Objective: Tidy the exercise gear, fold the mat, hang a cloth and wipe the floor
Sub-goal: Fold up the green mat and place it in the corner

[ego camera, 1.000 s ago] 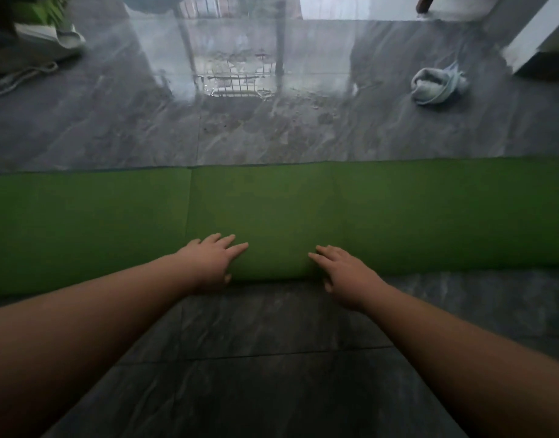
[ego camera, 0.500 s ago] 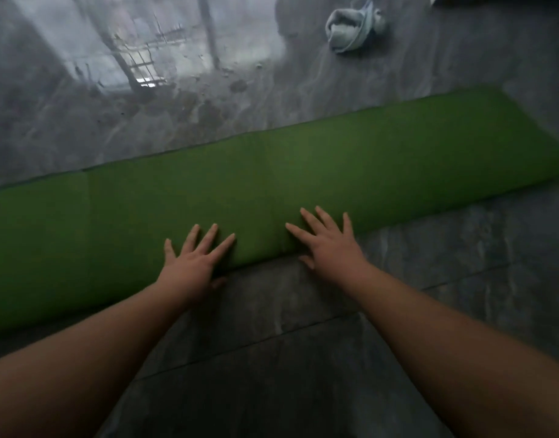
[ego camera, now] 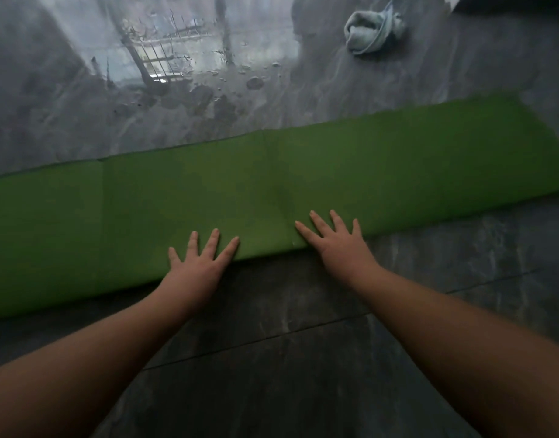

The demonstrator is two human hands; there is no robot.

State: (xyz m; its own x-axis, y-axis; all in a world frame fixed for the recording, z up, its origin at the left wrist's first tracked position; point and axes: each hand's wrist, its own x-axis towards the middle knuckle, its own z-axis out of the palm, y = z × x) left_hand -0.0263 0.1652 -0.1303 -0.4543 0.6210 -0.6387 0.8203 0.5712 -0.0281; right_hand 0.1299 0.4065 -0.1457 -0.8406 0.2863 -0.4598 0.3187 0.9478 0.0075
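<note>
While a folded green mat [ego camera: 303, 184] stretches across the grey tiled floor [ego camera: 271, 358] from 9 o'clock to 3 o'clock, a person's left hand [ego camera: 199, 265] lies flat on its near edge, fingers straight and spread. Just to its right, at about 2 o'clock from it, the right hand [ego camera: 336, 245] presses the same edge, fingers likewise splayed; the hands are apart. Well beyond the mat, at 1 o'clock, a crumpled pale cloth [ego camera: 371, 33] sits on the glossy tiles
</note>
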